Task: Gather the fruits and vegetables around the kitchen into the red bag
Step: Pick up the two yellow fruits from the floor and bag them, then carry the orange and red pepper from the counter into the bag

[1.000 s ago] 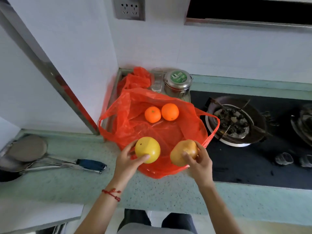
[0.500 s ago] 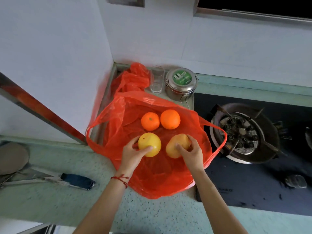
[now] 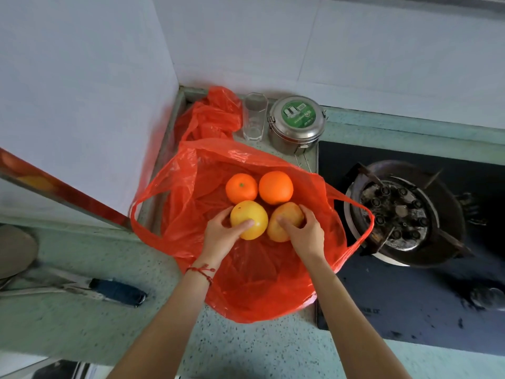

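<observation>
The red bag (image 3: 254, 285) lies open on the green counter in the corner. Two oranges (image 3: 241, 187) (image 3: 276, 187) rest side by side deep inside it. My left hand (image 3: 222, 236) grips a round yellow fruit (image 3: 250, 217) just in front of the oranges, inside the bag's mouth. My right hand (image 3: 303, 233) grips a yellow-orange fruit (image 3: 284, 222) right beside it, the two fruits touching. A red string bracelet sits on my left wrist.
A steel lidded tin (image 3: 296, 124) and an empty glass (image 3: 254, 116) stand behind the bag, with crumpled red plastic (image 3: 213, 116) in the corner. A gas burner (image 3: 396, 212) on the black hob lies right. A blue-handled utensil (image 3: 117, 292) lies left on the counter.
Both hands have carried their fruits forward from the bag's near edge into the bag, down next to the two oranges. The camera has leaned closer.
</observation>
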Tool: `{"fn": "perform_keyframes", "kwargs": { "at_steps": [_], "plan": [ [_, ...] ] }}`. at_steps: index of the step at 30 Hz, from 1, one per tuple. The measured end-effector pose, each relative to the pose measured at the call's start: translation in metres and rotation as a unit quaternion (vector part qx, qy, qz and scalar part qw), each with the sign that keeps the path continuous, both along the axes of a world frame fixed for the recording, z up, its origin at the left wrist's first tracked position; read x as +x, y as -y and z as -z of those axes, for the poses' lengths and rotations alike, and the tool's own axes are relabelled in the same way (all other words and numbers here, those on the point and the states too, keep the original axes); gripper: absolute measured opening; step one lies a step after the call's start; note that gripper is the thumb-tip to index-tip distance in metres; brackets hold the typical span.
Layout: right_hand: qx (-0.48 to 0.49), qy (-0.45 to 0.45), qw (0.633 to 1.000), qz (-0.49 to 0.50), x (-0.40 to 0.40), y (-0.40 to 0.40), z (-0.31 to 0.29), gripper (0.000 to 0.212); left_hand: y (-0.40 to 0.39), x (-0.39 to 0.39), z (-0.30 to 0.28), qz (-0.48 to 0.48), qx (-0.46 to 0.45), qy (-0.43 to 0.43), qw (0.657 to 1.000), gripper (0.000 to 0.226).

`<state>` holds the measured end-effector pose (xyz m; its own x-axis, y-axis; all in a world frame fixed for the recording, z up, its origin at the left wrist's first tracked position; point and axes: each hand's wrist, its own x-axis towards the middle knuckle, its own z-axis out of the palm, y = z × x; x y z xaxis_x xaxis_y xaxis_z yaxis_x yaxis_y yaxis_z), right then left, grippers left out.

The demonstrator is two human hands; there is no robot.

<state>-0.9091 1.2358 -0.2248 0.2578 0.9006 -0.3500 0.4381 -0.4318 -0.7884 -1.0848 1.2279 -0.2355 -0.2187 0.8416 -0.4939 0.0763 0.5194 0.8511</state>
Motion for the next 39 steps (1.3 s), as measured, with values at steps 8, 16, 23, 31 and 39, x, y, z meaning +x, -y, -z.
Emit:
{"fn": "perform_keyframes", "kwargs": {
  "at_steps": [8,16,23,31,39],
  "plan": [
    [0.01,0.028,0.999,-0.014,0.001,0.005,-0.006,0.07,0.003,-0.005,-0.002,0.032,0.008,-0.01,0.999,0.101],
    [0.067,0.079,0.995,0.001,0.004,0.035,-0.026,0.052,0.021,-0.007,-0.025,0.105,0.138,-0.155,0.973,0.063],
    [0.122,0.133,0.983,0.022,0.008,0.088,-0.038,0.046,0.045,0.004,-0.035,0.241,0.264,-0.28,0.891,0.065],
    [0.063,0.254,0.961,0.093,0.036,0.167,-0.038,0.051,0.07,0.038,-0.034,0.442,0.331,-0.342,0.761,0.062],
    [0.007,0.276,0.94,0.199,0.075,0.259,-0.038,0.053,0.112,0.104,-0.037,0.565,0.35,-0.337,0.667,0.064]
  ]
}}
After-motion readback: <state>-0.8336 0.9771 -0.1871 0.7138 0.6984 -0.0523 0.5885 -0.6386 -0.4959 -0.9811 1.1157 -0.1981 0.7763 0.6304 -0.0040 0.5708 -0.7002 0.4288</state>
